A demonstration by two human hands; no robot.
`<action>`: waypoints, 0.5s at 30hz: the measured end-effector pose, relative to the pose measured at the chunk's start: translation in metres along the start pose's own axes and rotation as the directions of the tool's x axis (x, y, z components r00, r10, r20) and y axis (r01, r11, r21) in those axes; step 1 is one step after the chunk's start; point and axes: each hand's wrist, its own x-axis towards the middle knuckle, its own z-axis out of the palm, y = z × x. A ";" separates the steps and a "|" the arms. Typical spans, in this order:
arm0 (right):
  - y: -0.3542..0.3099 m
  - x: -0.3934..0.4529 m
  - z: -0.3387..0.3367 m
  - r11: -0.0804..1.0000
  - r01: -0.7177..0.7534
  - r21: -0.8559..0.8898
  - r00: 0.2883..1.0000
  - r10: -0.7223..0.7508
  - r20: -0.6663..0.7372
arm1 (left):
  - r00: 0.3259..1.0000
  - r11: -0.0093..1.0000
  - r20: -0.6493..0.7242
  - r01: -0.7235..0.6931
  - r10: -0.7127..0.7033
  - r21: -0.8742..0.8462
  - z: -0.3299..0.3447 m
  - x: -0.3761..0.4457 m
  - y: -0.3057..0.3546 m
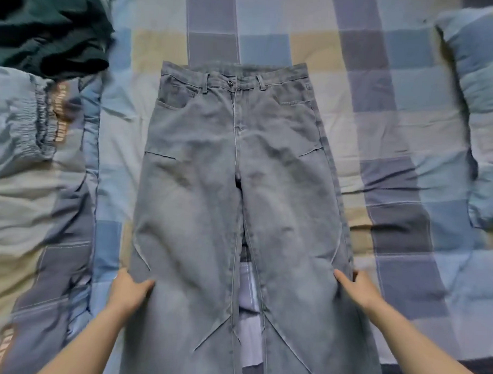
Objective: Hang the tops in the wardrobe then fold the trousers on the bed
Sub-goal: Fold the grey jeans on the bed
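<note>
Both our hands, left hand (128,290) and right hand (357,290), gripped the jeans (234,186) mid-frame; folding leg over leg seemed next.

No legible text on anything here.

A single head-worn view is provided, directed forward and steeply down onto the bed (300,43) from close above. The left hand (128,290) and right hand (357,290) are framed low; the jeans (234,186) extend away beyond both grips.
</note>
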 end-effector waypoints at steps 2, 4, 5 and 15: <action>0.013 0.000 0.005 1.000 0.011 -0.027 1.000 -0.011 -0.029 | 0.998 0.998 0.070 0.009 -0.004 -0.062 0.005 -0.014 -0.021; 0.020 0.003 0.003 0.996 -0.017 -0.086 0.997 0.010 -0.081 | 0.988 0.992 0.153 0.010 0.009 -0.124 0.011 -0.029 -0.033; 0.024 0.003 0.001 0.992 -0.023 -0.121 0.997 0.014 -0.079 | 0.982 0.989 0.186 -0.004 0.031 -0.148 0.012 -0.037 -0.038; 0.082 -0.023 -0.030 0.944 0.183 -0.276 0.983 -0.170 0.071 | 0.995 0.827 -0.079 0.089 -0.054 0.556 0.008 -0.087 -0.037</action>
